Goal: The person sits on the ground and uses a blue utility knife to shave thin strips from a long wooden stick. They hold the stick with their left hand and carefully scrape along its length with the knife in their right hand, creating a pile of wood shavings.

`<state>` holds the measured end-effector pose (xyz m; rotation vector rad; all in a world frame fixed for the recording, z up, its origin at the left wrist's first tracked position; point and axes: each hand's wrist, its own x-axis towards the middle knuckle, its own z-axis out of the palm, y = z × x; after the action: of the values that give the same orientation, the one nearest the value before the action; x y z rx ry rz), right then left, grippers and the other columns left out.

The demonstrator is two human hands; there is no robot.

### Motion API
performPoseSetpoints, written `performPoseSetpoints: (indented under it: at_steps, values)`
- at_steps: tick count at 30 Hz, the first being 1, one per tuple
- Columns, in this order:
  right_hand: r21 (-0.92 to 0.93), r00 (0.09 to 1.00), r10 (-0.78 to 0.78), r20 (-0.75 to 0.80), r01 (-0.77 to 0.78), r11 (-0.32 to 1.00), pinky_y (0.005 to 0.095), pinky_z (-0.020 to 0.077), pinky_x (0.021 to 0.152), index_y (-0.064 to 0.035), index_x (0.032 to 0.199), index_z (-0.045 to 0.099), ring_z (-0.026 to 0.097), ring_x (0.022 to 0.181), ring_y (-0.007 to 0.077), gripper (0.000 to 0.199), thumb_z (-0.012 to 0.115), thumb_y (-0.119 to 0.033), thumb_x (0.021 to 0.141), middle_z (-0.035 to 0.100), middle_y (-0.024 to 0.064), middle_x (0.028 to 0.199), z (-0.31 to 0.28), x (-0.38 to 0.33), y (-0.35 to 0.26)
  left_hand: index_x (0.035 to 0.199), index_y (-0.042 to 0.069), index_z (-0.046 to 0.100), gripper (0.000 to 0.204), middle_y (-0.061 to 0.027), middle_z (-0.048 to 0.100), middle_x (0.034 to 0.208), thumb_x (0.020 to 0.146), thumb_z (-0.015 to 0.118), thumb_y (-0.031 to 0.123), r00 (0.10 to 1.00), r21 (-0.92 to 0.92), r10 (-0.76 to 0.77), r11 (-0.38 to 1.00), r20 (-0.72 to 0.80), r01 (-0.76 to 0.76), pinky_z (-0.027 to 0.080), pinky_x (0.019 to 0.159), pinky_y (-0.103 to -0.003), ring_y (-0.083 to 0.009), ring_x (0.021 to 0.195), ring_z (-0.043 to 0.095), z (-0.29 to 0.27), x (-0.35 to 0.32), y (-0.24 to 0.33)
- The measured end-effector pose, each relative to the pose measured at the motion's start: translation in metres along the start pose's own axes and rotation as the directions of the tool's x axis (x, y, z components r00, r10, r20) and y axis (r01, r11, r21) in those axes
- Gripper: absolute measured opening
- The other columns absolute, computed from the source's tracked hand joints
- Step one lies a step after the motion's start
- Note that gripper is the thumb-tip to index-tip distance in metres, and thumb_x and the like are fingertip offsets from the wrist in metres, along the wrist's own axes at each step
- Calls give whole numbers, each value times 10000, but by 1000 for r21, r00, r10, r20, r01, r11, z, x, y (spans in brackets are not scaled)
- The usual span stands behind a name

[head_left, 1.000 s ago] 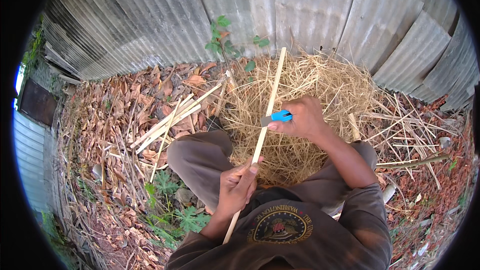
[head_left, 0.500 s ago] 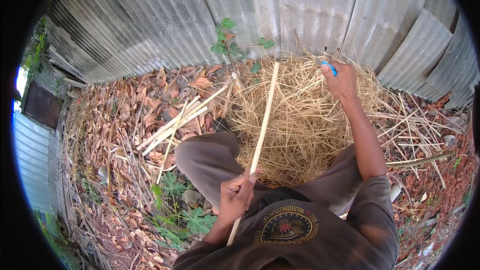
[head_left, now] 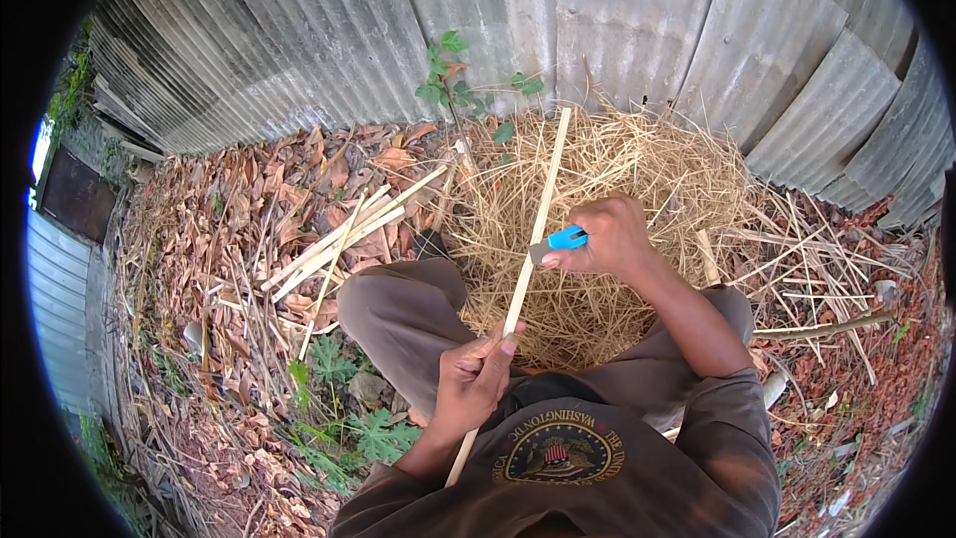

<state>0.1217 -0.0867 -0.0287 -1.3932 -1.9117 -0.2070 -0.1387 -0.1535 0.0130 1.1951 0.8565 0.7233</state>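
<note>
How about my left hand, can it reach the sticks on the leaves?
Probably not easily: your left hand grips a strip, and your left leg lies between hand and sticks.

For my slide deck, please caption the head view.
Left hand grips a pale strip; right hand holds a blue-handled blade at it, above straw.

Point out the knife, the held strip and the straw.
Knife (head_left: 569, 238), head view: on its blue handle.
Held strip (head_left: 546, 192), head view: on the stretch beyond the knife.
Straw (head_left: 622, 171), head view: on the heap's upper part.
</note>
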Motion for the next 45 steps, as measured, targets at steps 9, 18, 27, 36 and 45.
performPoseSetpoints:
  at_steps: [9, 18, 27, 36, 45]
  values:
    - [-234, 721, 689, -77, -685, 690, 337, 393, 409, -84, 529, 552, 484, 404, 172, 803, 372, -825, 781, 430, 8, 414, -46, 19, 105, 1217, 8, 591, 269, 90, 410, 551, 979, 507, 101, 977, -30, -120, 991, 174, 127, 239, 407, -174, 19, 453, 330, 5, -32, -2]
    - [12, 977, 156, 148, -160, 987, 358, 391, 397, -111, 506, 535, 489, 366, 230, 679, 568, -758, 711, 461, 34, 419, -23, -3, -19, 1122, 7, 648, 214, 80, 421, 569, 966, 530, 94, 998, 126, -46, 991, -34, 50, 268, 428, -181, 15, 489, 341, -6, -9, 2]
    - [-41, 998, 0, 66, 3, 999, 369, 361, 391, -111, 467, 450, 466, 363, 232, 733, 572, -812, 639, 414, 29, 415, -11, -6, -13, 1220, 40, 611, 270, 97, 397, 564, 971, 522, 98, 999, 110, -41, 993, -18, 43, 244, 419, -181, 20, 472, 315, 4, -7, 9]
    - [-98, 998, -59, 19, 60, 993, 336, 353, 388, -136, 441, 396, 433, 351, 187, 755, 547, -857, 607, 385, 4, 405, 11, -6, 23, 1230, 33, 599, 280, 97, 396, 571, 977, 516, 122, 996, 112, -90, 989, -13, 91, 237, 424, -180, 17, 475, 304, 2, 8, -1]
    - [-148, 731, 667, -142, -682, 716, 357, 381, 405, -118, 503, 511, 440, 378, 163, 753, 372, -789, 814, 402, -4, 403, -48, 18, 118, 1176, 5, 621, 250, 85, 431, 543, 961, 549, 110, 983, 46, -141, 988, -121, 148, 238, 395, -179, 15, 443, 340, -23, -30, -5]
